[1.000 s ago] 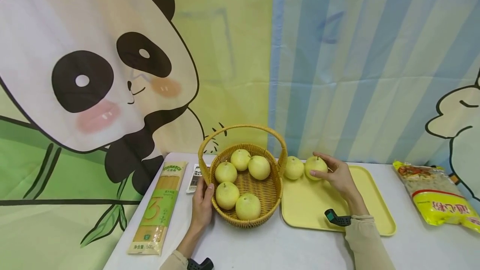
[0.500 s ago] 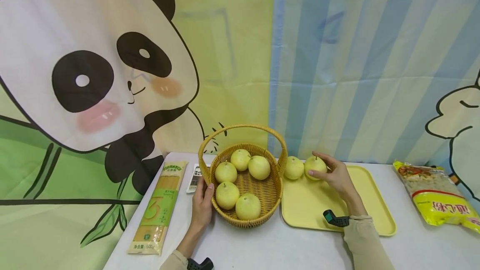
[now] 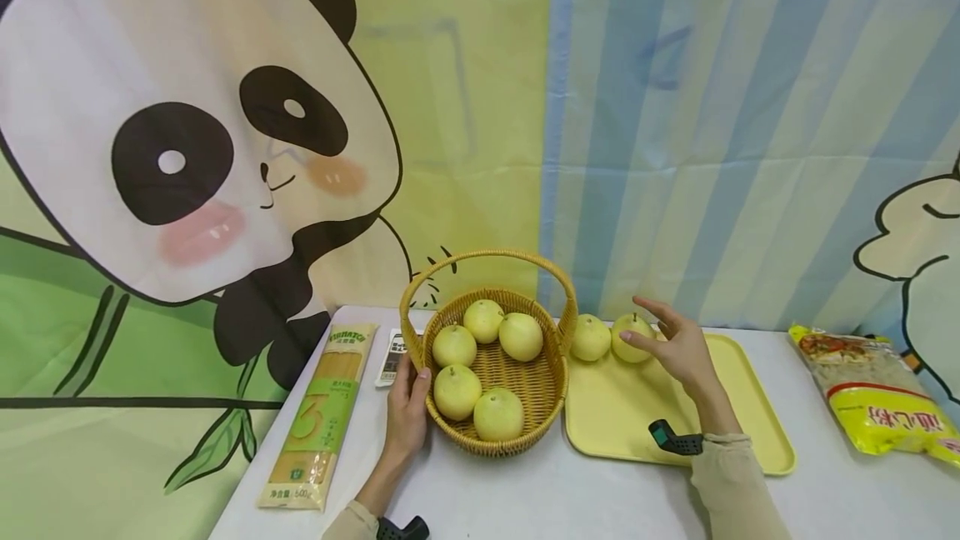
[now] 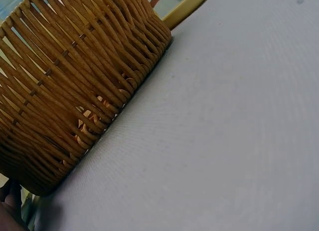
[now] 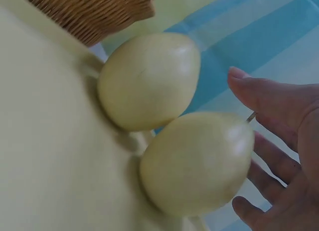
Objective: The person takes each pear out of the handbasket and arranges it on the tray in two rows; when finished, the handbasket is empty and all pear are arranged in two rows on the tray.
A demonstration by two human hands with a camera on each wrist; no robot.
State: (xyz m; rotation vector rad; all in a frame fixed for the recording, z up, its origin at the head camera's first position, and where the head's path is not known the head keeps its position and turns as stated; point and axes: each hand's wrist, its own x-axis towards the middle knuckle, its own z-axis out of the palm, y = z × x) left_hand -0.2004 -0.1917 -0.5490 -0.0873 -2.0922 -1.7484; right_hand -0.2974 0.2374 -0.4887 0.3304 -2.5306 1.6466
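A wicker basket point(image 3: 534, 386) with a tall handle stands mid-table and holds several pale yellow-green pears point(image 3: 498, 414). My left hand point(image 3: 406, 411) grips its left side, thumb at the rim; the left wrist view shows mostly the woven wall point(image 4: 84, 66), with a bit of the hand at the lower left corner. Two more pears sit side by side at the back left of a yellow tray point(image 3: 630, 415). Around the right-hand pear point(image 5: 197, 164), the fingers of my right hand point(image 3: 686, 354) are spread, thumb off the fruit; whether a fingertip touches it is unclear.
A pack of spaghetti point(image 3: 318, 415) lies left of the basket, beside a small black-and-white packet point(image 3: 392, 357). At the far right is a yellow bag of pasta point(image 3: 873, 390). A printed curtain point(image 3: 480, 107) hangs directly behind the table.
My right hand has loosened from the right-hand pear on the tray, its fingers spreading and shifting slightly right. The left hand and basket stay put; the head view has shifted slightly.
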